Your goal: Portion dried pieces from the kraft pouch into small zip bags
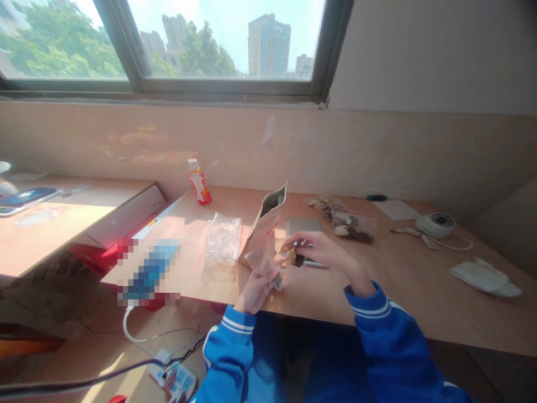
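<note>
My left hand point(254, 291) is closed on a small clear plastic bag point(260, 261), held open just above the near edge of the wooden table point(419, 291). My right hand point(321, 250) pinches a few small dark and tan pieces point(294, 258) right at the bag's mouth. A brown paper pouch point(268, 221) stands open just behind the clear bag. A flat grey scale point(302, 228) lies behind my right hand. Both sleeves are blue with white stripes.
An empty crumpled clear bag point(223, 239) lies left of the pouch. A small drink bottle point(199, 182) stands at the back. Filled clear bags point(350, 221), a white tape roll point(436, 224) and folded white tissue point(482, 277) lie to the right. A power strip point(174, 378) sits on the floor.
</note>
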Demonstrator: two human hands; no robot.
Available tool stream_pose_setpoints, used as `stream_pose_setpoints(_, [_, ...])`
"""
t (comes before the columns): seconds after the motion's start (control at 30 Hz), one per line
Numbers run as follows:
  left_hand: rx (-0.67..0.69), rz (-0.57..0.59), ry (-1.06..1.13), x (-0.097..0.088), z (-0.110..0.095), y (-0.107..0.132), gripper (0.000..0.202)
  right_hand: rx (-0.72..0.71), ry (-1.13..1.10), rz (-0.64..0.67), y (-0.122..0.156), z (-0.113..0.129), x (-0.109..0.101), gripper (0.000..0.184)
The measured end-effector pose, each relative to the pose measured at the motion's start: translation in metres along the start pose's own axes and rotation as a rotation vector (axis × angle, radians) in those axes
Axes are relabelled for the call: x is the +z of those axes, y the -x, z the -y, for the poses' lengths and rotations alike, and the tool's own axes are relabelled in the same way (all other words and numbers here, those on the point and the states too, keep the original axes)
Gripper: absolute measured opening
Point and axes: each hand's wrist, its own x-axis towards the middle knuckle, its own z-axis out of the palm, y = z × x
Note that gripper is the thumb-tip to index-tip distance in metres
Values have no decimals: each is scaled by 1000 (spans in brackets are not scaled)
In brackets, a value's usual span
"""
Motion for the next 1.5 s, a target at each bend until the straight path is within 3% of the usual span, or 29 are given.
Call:
stream_pose_setpoints(0.17, [-24, -2, -25, -3, 1, 0, 56, -86, 27, -215, -4, 18, -22, 19])
stream_pose_setpoints(0.27, [-25, -30, -42, -3, 0, 0, 57, -100, 21, -253, -10, 29, -29, 17])
stream_pose_setpoints(0.4, [-35, -30, -35, -1, -2, 1, 58, -156, -37, -282, -23, 43, -32, 19])
stream_pose_setpoints(0.57, [-56, -30, -25, 1, -5, 2, 55, -294, -160, -559, -49, 54, -35, 23])
stream_pose_setpoints(0.67, [-52, -21, -8, 1, -5, 2, 53, -338, -140, -637, -64, 53, -31, 22])
stream_pose_setpoints(0.93, [-52, -44, -9, -1, -2, 1, 47, -324, -159, -482, -77, 32, -14, 22])
stream_pose_setpoints(1.13, [-41, -8, 15, 0, -2, 2, 38, -352, 4, -438, -69, 38, -14, 24])
stream_pose_setpoints(1.27, [-59, -45, 8, 2, -4, 2, 46, -388, 113, -375, -64, 44, -17, 30])
stream_pose_setpoints(1.5, [-81, -40, 5, 3, -5, 1, 55, -465, 54, -340, -63, 44, -17, 23])
